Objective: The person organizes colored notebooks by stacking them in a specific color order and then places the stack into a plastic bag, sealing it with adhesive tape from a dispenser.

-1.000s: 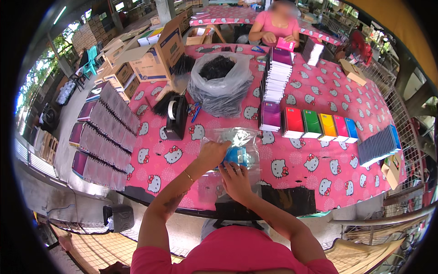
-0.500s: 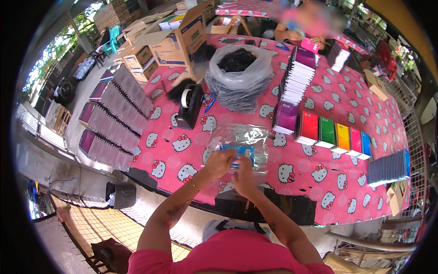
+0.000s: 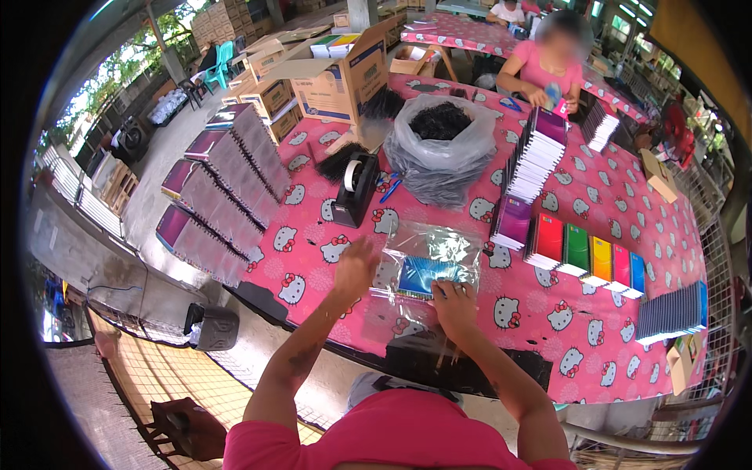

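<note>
A small blue spiral notebook lies in front of me, on or within a clear plastic sheet or bag that shines in the light. My right hand rests on the notebook's lower right part, fingers laid over the plastic. To the left of the plastic, my left hand is raised off the notebook and blurred by motion; its finger shape is unclear. Beyond it stands a black tape dispenser with a roll of tape. A blue pen lies beside the dispenser.
A plastic bag of black coils stands mid-table. Notebook stacks rise at right and left; red, green, yellow, pink and blue notebooks line up right. A cardboard box sits at back left. A co-worker handles something across the table.
My left hand has left the blue notebook and moved left. My right hand has shifted right and now lies on the notebook. The whole view has tilted, showing more of the far side.
</note>
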`<act>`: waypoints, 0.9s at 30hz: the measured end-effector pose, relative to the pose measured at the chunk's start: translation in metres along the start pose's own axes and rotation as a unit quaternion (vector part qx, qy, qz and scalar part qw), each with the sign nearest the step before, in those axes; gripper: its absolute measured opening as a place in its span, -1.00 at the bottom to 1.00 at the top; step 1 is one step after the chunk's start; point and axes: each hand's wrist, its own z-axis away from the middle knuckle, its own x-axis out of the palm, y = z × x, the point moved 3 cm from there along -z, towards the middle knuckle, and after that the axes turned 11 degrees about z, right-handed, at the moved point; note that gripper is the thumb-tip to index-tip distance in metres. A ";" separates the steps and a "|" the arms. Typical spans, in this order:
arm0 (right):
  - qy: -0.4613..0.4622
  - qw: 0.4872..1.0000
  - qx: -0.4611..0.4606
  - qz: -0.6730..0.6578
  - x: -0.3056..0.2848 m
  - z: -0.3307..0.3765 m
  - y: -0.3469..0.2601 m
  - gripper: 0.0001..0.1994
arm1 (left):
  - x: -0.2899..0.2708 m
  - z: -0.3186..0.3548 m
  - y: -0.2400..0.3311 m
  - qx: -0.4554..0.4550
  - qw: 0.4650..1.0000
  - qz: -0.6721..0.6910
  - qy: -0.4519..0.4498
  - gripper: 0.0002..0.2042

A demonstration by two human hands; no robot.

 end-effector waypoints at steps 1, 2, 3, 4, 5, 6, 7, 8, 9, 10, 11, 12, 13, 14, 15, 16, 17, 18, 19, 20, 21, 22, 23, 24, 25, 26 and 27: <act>-0.003 1.000 0.001 -0.018 -0.003 -0.001 -0.002 -0.62 | -0.004 -0.015 -0.028 -0.055 0.995 0.052 0.058 -0.69; -0.006 0.999 0.002 -0.035 -0.007 -0.002 -0.005 -0.63 | -0.015 -0.036 -0.057 -0.108 0.982 0.103 0.116 -0.67; -0.012 0.999 0.009 -0.046 -0.008 -0.001 -0.003 -0.63 | -0.023 -0.057 -0.074 -0.171 0.973 0.075 0.133 -0.68; -0.019 0.999 0.019 -0.043 -0.007 0.000 -0.001 -0.63 | -0.032 -0.076 -0.088 -0.234 0.960 0.047 0.148 -0.69; -0.025 0.998 0.022 -0.048 -0.007 0.000 -0.004 -0.62 | -0.037 -0.084 -0.114 -0.340 0.920 0.170 0.097 -0.70; -0.030 0.998 0.022 -0.055 -0.007 -0.001 -0.007 -0.62 | -0.041 -0.086 -0.138 -0.437 0.852 0.286 0.045 -0.72; -0.031 0.998 0.029 -0.052 -0.005 0.001 -0.005 -0.63 | -0.033 -0.088 -0.143 -0.516 0.757 0.400 -0.019 -0.74; -0.032 0.998 0.035 -0.050 -0.003 0.002 -0.003 -0.63 | -0.030 -0.090 -0.144 -0.514 0.739 0.435 -0.007 -0.80; -0.032 0.997 0.043 -0.050 -0.001 0.003 -0.004 -0.64 | -0.028 -0.089 -0.144 -0.465 0.760 0.453 0.023 -0.80; -0.040 0.997 0.045 -0.055 -0.004 0.002 -0.004 -0.64 | -0.024 -0.081 -0.144 -0.414 0.778 0.470 0.056 -0.81; -0.048 0.996 0.046 -0.060 -0.007 0.002 -0.004 -0.64 | -0.020 -0.070 -0.143 -0.361 0.792 0.485 0.089 -0.81; -0.054 0.995 0.048 -0.061 -0.009 0.001 0.000 -0.64 | -0.007 -0.052 -0.140 -0.409 0.741 0.518 0.123 -0.82; -0.045 0.996 0.052 -0.057 -0.010 -0.001 0.002 -0.65 | 0.004 -0.032 -0.136 -0.452 0.688 0.546 0.155 -0.83; -0.038 0.996 0.053 -0.060 -0.009 0.000 0.000 -0.65 | 0.008 -0.016 -0.137 -0.496 0.631 0.565 0.189 -0.84; -0.035 0.996 0.048 -0.065 -0.010 0.002 -0.005 -0.65 | -0.005 -0.016 -0.144 -0.457 0.764 0.419 0.177 -0.84; -0.036 0.996 0.037 -0.073 -0.014 0.000 -0.008 -0.65 | -0.022 -0.020 -0.153 -0.405 0.863 0.256 0.158 -0.85; -0.037 0.996 0.024 -0.082 -0.016 -0.004 -0.011 -0.66 | -0.039 -0.024 -0.159 -0.340 0.928 0.081 0.130 -0.85; -0.041 0.996 0.022 -0.079 -0.018 -0.005 -0.007 -0.66 | -0.048 -0.035 -0.160 -0.376 0.918 -0.089 0.090 -0.85; -0.037 0.997 0.022 -0.066 -0.017 -0.005 -0.004 -0.65 | -0.048 -0.041 -0.148 -0.353 0.931 -0.053 0.080 -0.85; -0.032 0.998 0.020 -0.053 -0.015 -0.004 0.000 -0.65 | -0.050 -0.042 -0.134 -0.331 0.941 -0.017 0.071 -0.84; -0.029 0.998 0.023 -0.042 -0.014 -0.001 0.000 -0.64 | -0.057 -0.045 -0.115 -0.306 0.950 0.016 0.057 -0.83; -0.029 0.999 0.032 -0.034 -0.011 0.006 0.006 -0.65 | -0.040 -0.054 -0.060 -0.337 0.916 0.217 -0.023 -0.81; -0.022 0.999 0.023 -0.039 -0.012 0.002 0.004 -0.65 | -0.031 -0.045 -0.023 -0.268 0.925 0.266 -0.033 -0.79; -0.015 0.999 0.015 -0.040 -0.013 -0.001 0.003 -0.66 | -0.018 -0.038 0.010 -0.195 0.927 0.317 -0.042 -0.78; -0.011 0.999 0.011 -0.043 -0.013 0.000 0.004 -0.66 | -0.008 -0.035 0.042 -0.248 0.906 0.332 -0.088 -0.75; -0.004 0.999 0.007 -0.044 -0.013 0.000 0.005 -0.66 | 0.002 -0.033 0.070 -0.299 0.880 0.345 -0.133 -0.72; 0.006 0.999 -0.002 -0.048 -0.015 -0.002 0.004 -0.67 | 0.013 -0.031 0.084 -0.295 0.898 0.285 -0.160 -0.71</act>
